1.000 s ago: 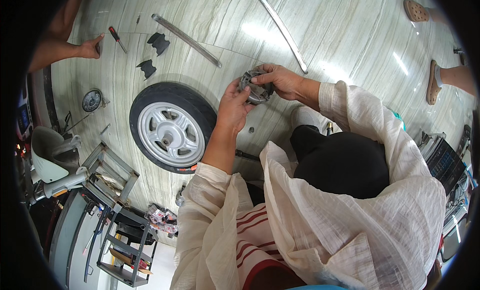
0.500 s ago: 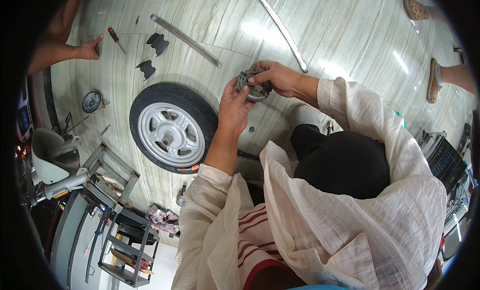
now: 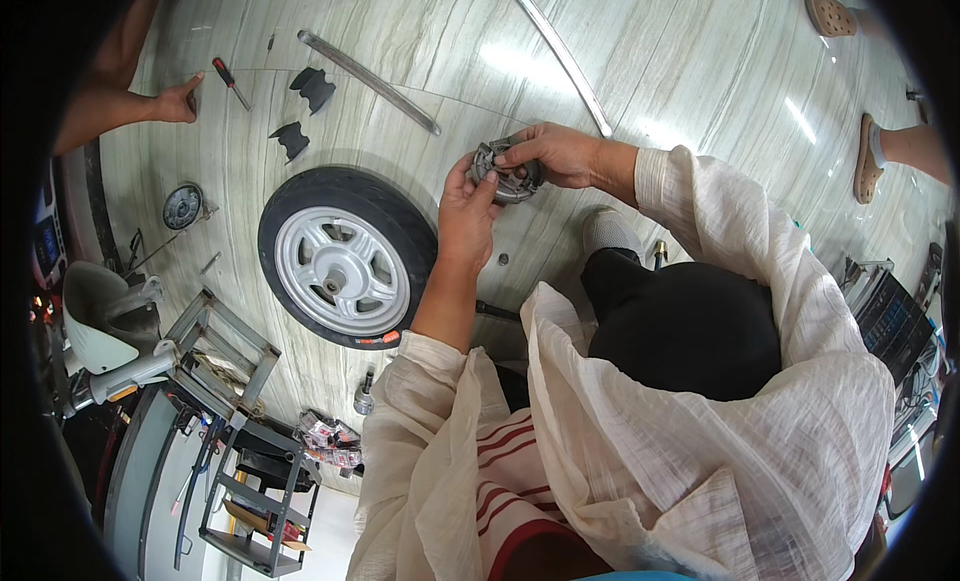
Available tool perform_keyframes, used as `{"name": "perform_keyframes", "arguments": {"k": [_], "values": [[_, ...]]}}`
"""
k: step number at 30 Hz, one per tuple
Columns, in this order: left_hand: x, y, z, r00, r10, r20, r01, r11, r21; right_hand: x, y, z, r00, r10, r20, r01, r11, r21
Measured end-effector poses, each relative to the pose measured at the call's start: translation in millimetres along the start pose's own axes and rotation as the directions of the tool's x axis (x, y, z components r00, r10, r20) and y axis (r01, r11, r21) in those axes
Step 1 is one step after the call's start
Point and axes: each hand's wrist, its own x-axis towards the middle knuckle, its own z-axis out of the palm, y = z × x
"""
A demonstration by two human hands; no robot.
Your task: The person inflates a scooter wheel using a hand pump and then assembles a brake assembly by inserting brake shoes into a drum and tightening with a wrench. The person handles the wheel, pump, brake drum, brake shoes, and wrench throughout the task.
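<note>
Both of my hands hold a round grey metal brake part [image 3: 507, 177] above the pale striped floor. My left hand [image 3: 466, 206] grips its left edge from below, fingers curled onto it. My right hand [image 3: 552, 153] covers its upper right side, fingers pinching the top. Left of my hands a small scooter wheel [image 3: 345, 257] with a black tyre and silver spoked rim lies flat on the floor.
Another person's hand [image 3: 176, 99] rests on the floor at upper left near a red-handled screwdriver [image 3: 229, 81], two black plastic pieces [image 3: 305, 106] and a long metal strip [image 3: 370, 69]. A round gauge [image 3: 182, 206] lies left. A metal rack [image 3: 240, 461] stands lower left. Sandalled feet [image 3: 868, 161] at upper right.
My hands have shifted slightly on the brake part, turning it a little. The wheel and the other person's hand have stayed where they were.
</note>
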Motion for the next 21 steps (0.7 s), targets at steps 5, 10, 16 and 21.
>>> {"name": "perform_keyframes", "arguments": {"k": [5, 10, 16, 21], "values": [[0, 1, 1, 0.999, -0.016, -0.045, 0.015, 1.0, -0.009, 2, 6, 2, 0.999, -0.011, -0.032, 0.011, 1.0, -0.015], [4, 0, -3, 0.999, 0.016, -0.043, -0.013, 0.998, 0.054, 1, 4, -4, 1.0, -0.003, -0.025, 0.001, 0.998, -0.064], [10, 3, -11, 0.993, 0.119, -0.025, -0.109, 0.962, 0.249, -4, -8, 0, 0.999, -0.006, 0.042, 0.013, 0.985, -0.171], [13, 1, -10, 0.986, 0.125, -0.11, -0.101, 0.974, 0.203, -2, -4, -4, 0.997, -0.067, 0.026, 0.072, 0.919, -0.387]]}}
